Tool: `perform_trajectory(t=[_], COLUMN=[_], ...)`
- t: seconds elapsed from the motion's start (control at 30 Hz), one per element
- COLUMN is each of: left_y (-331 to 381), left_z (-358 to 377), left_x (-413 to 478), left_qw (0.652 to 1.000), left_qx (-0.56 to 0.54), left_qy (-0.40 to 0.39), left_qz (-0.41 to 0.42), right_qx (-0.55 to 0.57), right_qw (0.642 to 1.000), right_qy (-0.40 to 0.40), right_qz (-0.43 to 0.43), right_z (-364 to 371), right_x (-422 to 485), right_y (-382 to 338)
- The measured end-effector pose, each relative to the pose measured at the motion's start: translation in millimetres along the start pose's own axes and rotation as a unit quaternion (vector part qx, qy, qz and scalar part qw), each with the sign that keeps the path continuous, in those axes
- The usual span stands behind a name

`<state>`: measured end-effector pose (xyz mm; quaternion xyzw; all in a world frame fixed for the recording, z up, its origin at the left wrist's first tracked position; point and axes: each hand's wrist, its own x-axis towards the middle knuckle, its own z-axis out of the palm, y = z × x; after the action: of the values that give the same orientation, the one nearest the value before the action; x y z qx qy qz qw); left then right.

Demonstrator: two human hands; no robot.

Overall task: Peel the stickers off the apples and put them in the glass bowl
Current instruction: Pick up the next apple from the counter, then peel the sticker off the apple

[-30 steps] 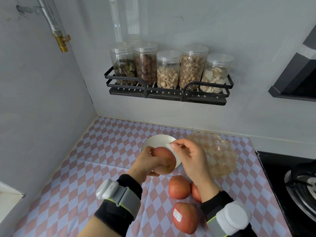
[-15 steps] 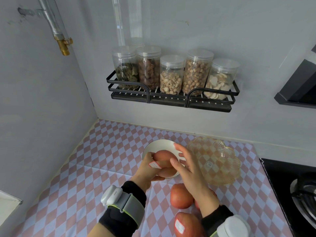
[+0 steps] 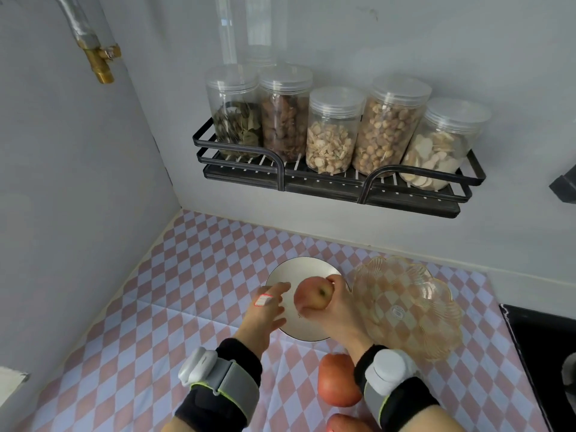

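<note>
My right hand (image 3: 339,310) grips a red apple (image 3: 312,296) above the white plate (image 3: 307,267); its stem end faces me. My left hand (image 3: 265,313) is just left of the apple with fingers stretched out, apart from the fruit. A white sticker with a red edge (image 3: 263,300) clings to its fingers. The ribbed glass bowl (image 3: 405,310) stands right of the plate with no apple in it. Two more red apples lie near me, one (image 3: 336,381) beside my right wrist and one (image 3: 344,424) cut off by the frame's bottom edge.
The counter has a pink and white checked cover (image 3: 174,307). A black wall rack (image 3: 336,182) with several clear jars hangs above. A black stove (image 3: 545,353) sits at the right, and a wall closes off the left side.
The apple went from my left hand to my right hand. My left hand let go and drew away to the left with the sticker on its fingers. The view tilted upward.
</note>
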<state>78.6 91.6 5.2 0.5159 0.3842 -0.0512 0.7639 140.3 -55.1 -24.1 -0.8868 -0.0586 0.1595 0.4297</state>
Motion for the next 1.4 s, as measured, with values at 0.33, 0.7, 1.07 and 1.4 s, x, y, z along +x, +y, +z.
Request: perform_trajectory(t=[0.33, 0.7, 1.07, 1.4], left_y=[0.8, -9.6, -26.0, -23.3], left_z=[-12.8, -4.6, -0.6, -11.3], left_x=[21.0, -6.8, -42.7, -60.4], left_qw=[0.999, 0.999, 0.997, 0.997], left_qx=[-0.02, 0.019, 0.059, 0.053], left_qy=[0.02, -0.022, -0.052, -0.059], left_qz=[-0.015, -0.016, -0.02, -0.003], right_qx=[-0.125, -0.195, -0.402, -0.101], right_qw=[0.991, 0.979, 0.903, 0.984], right_qy=[-0.027, 0.035, -0.141, 0.039], right_qz=[-0.028, -0.036, 0.046, -0.142], right_z=[18.6, -32.5, -26.3, -32.4], right_x=[40.4, -19.1, -80.4, -92.9], right_y=[7.8, 16.7, 27.0, -12.1])
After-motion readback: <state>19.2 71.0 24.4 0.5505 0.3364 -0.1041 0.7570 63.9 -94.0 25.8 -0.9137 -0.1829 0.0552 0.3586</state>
